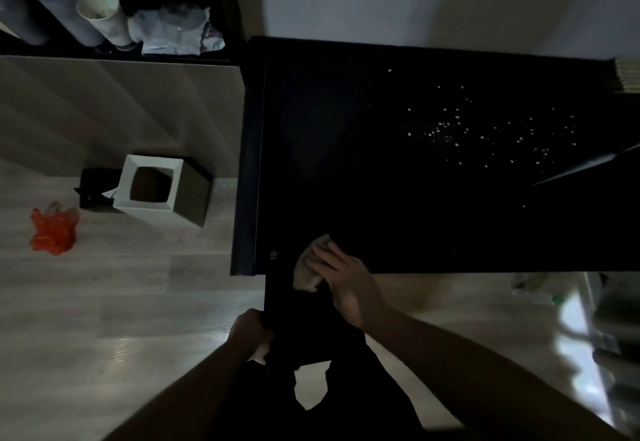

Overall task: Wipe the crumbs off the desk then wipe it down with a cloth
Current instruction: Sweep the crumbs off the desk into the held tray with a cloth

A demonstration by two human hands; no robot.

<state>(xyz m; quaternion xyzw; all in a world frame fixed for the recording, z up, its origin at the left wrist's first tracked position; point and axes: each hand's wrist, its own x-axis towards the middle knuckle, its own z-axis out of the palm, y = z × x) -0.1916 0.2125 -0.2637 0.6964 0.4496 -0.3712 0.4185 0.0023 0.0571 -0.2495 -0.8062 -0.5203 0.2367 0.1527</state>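
The black desk (346,163) fills the upper right of the head view. Pale crumbs (446,131) lie scattered over its right half. A beige cloth (306,267) sits at the desk's front edge near the left corner and partly hangs over it. My right hand (346,285) lies on the cloth with its fingers fairly straight. Just below the edge, my left hand (251,333) grips the left side of a black flat object (304,323) held under the cloth. What this object is cannot be made out in the dark.
A white square bin (152,186) stands open on the wooden floor left of the desk, with a red plastic bag (53,229) beside it. A dark shelf (114,21) holds rolls and crumpled paper at the upper left. A dark flat item (588,170) lies at the desk's right.
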